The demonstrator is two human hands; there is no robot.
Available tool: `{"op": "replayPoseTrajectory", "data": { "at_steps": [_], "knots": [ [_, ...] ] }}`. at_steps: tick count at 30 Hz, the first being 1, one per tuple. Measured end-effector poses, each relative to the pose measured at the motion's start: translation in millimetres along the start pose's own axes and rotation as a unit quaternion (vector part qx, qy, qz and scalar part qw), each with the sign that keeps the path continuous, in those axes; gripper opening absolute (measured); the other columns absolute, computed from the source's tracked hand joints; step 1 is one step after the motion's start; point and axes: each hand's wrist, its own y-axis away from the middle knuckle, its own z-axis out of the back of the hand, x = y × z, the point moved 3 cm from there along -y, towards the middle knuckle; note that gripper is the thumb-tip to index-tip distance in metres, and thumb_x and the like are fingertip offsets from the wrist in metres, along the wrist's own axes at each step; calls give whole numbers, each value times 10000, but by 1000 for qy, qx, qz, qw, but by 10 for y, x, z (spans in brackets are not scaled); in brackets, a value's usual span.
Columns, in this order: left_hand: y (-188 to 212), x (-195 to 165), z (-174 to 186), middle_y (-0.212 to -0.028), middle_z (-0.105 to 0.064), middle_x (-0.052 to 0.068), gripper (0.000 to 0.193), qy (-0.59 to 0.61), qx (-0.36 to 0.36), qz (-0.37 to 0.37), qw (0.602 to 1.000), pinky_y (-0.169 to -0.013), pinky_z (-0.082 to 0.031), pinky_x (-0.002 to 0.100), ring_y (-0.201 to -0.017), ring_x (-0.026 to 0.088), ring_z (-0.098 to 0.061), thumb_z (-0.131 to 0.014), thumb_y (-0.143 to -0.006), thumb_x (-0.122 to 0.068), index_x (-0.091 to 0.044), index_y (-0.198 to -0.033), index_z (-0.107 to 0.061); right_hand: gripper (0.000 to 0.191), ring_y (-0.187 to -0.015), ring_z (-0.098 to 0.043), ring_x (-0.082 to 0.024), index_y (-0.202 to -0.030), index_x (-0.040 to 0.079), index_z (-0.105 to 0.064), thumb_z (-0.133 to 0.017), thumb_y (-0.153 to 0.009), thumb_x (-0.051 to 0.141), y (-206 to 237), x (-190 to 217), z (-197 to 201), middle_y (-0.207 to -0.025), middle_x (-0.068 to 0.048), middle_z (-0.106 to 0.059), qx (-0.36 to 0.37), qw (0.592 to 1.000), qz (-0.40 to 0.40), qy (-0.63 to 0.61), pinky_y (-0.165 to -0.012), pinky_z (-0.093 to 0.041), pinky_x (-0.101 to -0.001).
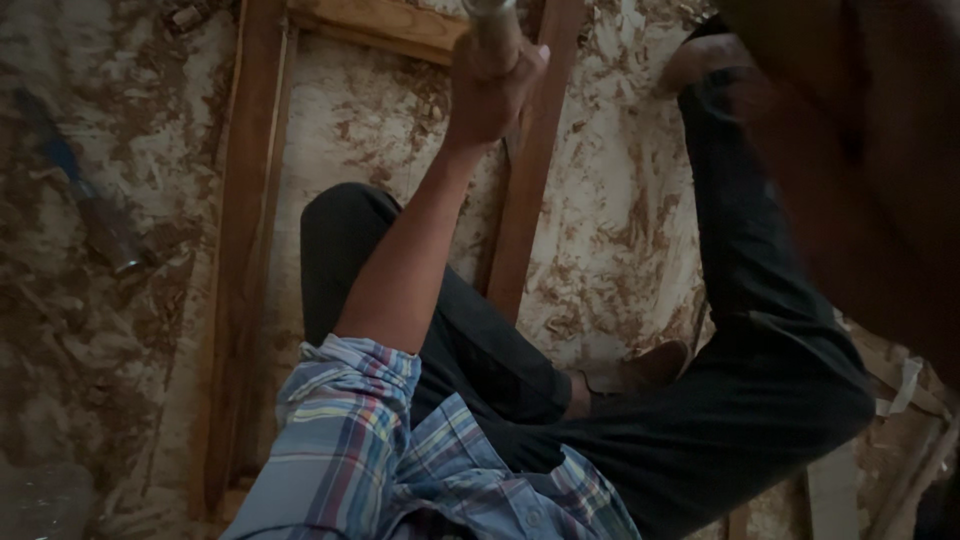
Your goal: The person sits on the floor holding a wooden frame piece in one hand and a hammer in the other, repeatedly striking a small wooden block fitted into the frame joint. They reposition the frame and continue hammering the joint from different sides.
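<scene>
So we've got the left hand fisted around a pale cylindrical handle running up out of frame, right above the wooden frame on the sawdusty floor. Our right arm is a near blur; can't tell its grip.

Pale handle in left hand: top cut by upper frame edge. Large brown blur, upper right, unidentifiable. Right hand not visible. Tool, left, blurred.
</scene>
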Motion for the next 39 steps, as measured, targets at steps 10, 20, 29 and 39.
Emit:
{"op": "replayPoseTrajectory", "data": {
  "at_steps": [10, 20, 29, 39],
  "knots": [
    [68, 33, -55, -679, -580, 3, 203, 16, -22, 41, 999, -578, -476, 376, -618, 141, -599, -701, -1050, -174, -115, -873, -621, 404, -373, -436, -174, -1443, 44, -483, -568, -1103, 244, -298, 181, -242, -746, -140, -593, 73, 989, 11, 125, -405, -393, -384],
    [46, -7, -84, -756, -541, 3, 171, 12, -5, 6, 1000, -645, -423, 402, -693, 156, -560, -685, -1077, -237, -119, -975, -616, 407, -479, -487, -199, -1515, 35, -456, -543, -1163, 218, -249, 332, -140, -1018, -211, -615, 70, 978, 13, 196, -489, -443, -372],
    [58, 53, -161, -700, -341, 61, 294, -105, 10, -22, 994, -650, -264, 454, -621, 191, -333, -670, -1090, -242, -109, -877, -519, 410, -574, -533, -222, -1580, 27, -432, -520, -1217, 196, -276, 465, -99, -1264, -275, -635, 105, 954, -23, 280, -564, -489, -361],
    [48, -167, -312, -728, -560, 57, 178, -71, 4, -8, 997, -591, -437, 408, -650, 185, -534, -694, -1019, -215, -60, -962, -628, 386, -481, -473, -201, -1417, 51, -483, -502, -1090, 256, 137, 114, -321, -893, -153, -600, 103, 977, -164, 89, -439, -444, -400]
  ]
}}
